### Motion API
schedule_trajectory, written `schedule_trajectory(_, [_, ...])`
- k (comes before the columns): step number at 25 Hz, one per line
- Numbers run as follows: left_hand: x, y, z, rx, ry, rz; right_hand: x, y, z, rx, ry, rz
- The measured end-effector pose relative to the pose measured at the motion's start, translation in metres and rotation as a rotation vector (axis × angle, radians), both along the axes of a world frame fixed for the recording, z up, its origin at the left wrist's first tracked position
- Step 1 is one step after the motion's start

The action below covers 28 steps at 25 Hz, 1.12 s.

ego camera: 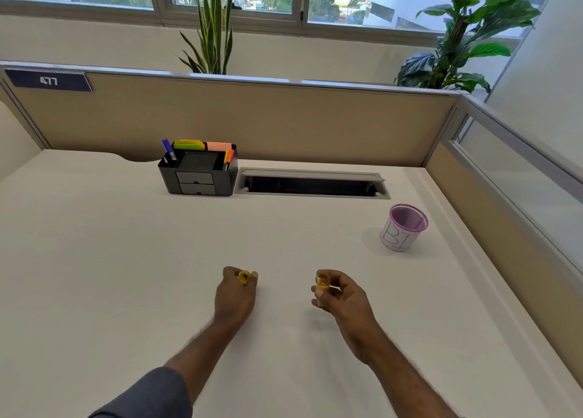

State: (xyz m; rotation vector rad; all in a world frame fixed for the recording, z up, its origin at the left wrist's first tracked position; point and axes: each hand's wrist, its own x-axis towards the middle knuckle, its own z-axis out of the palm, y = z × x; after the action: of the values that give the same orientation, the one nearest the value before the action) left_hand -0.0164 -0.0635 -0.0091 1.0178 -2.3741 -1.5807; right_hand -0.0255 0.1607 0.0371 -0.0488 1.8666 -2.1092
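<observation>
Across the white desk (pixel 126 260), bounded at the back by a tan partition (pixel 252 118), an open cable slot (pixel 312 184) lies beside a black desk organiser (pixel 198 178) stocked with pens, markers and sticky notes. Well to the right stands a pink mesh pen cup (pixel 403 228) with a handwritten paper label; nothing shows above its rim.

Near the front edge, the left hand (pixel 235 294) pinches a small yellow piece (pixel 244 276) between thumb and curled fingertips. The right hand (pixel 340 297), apart from it, has its fingers curled round a short yellow-orange cylinder (pixel 322 286) held upright just above the desk.

What the two items are is too small to tell; they may be a cap and its stick. Judged from this, both are in hand and separated, and putting either one into the cup or organiser is not yet done.
</observation>
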Motion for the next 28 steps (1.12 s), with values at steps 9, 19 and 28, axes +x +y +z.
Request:
schedule_trajectory(9, [0.000,-0.015,-0.028,-0.601,-0.059,-0.225,-0.012,0.018,-0.004,0.115,0.046,-0.099])
schedule_trajectory(19, [-0.007,0.025,-0.016,-0.851,0.251,-0.300,-0.032,0.042,0.004,0.139,0.098,-0.141])
schedule_trajectory(28, [-0.052,0.089,-0.037,-0.858,0.029,-0.674,-0.099,0.108,0.043,0.299,0.279,-0.258])
